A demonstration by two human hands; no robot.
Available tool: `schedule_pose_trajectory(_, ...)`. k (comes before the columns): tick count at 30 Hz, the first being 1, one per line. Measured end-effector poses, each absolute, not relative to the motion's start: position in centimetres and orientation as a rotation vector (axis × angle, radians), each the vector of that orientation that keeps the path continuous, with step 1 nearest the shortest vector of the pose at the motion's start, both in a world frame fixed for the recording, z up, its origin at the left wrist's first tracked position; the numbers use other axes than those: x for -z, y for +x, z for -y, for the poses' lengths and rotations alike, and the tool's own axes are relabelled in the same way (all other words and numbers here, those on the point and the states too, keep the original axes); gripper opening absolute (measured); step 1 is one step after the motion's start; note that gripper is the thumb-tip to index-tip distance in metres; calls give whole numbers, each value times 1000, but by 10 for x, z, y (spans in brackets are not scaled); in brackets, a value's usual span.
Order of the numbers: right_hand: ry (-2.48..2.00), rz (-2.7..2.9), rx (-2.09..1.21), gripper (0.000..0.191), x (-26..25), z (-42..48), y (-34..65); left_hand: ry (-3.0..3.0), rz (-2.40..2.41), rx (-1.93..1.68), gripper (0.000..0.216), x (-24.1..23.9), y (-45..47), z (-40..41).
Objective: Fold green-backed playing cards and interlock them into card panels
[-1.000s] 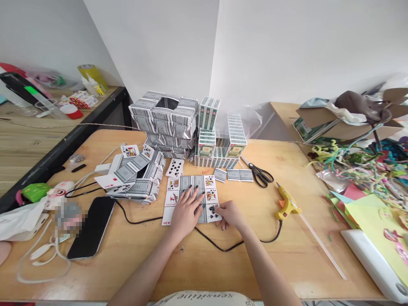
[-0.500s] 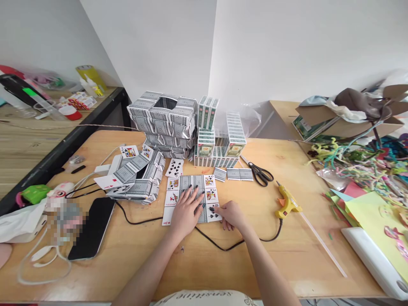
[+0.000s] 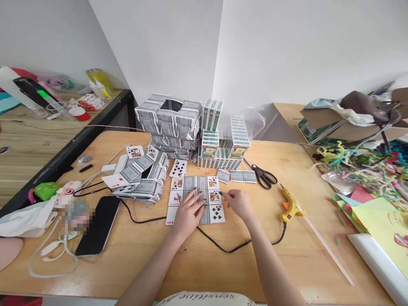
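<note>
Light, thin and bendy, the panel of joined playing cards [image 3: 190,184] lies flat on the table [image 3: 223,267] under the spread fingers of the left hand [image 3: 188,213], best lifted by its right edge, where the right hand [image 3: 239,204] seems loosely pinched, grip unclear

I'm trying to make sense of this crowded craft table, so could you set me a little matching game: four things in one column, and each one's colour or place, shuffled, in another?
Things:
1. scissors
2. glue gun
3. phone
4. left hand

Descriptions:
A. yellow, right of the sheet of cards
B. lying flat on the sheet of cards
C. black handles, near the stacked card boxes
D. dark screen, on the left side of the table

Pairs: 1-C, 2-A, 3-D, 4-B.
</note>
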State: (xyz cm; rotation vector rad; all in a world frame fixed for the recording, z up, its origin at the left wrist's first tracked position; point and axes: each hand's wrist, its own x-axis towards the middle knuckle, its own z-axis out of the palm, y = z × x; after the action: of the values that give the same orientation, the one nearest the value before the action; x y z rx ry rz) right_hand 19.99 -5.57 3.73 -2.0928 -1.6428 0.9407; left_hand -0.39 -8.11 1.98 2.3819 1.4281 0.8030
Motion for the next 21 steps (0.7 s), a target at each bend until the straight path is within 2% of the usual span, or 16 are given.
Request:
schedule_pose_trajectory(2, -1988, 1753, -735, 29, -44, 42, 194, 2310, -1465, -930, 25, -25, -7, 89)
schedule_pose_trajectory(4, -1804, 1895, -650, 17, -51, 28, 183, 2246, -1541, -891, 29, -31, -11, 100)
schedule_pose_trajectory(6, -1680, 2046, -536, 15, -56, 14, 171, 2207, -1590, -659, 45, -37, -15, 112)
schedule_pose_trajectory(9, -1597, 2262, -479, 17, -59, -2, 150, 2038, -1678, -320, 53, -43, -21, 124)
schedule_pose_trajectory(15, -1661, 2328, -731, 27, -48, -26, 130, 1635, -1753, -222, 41, -45, -25, 130)
schedule_pose_trajectory(19, -1592, 2315, -923, 13, -47, -38, 146, 1408, -1626, -302, 43, -44, -26, 133)
schedule_pose_trajectory(21, -1544, 2300, -1022, 19, -51, -40, 161, 1309, -1546, -345, 45, -45, -28, 137)
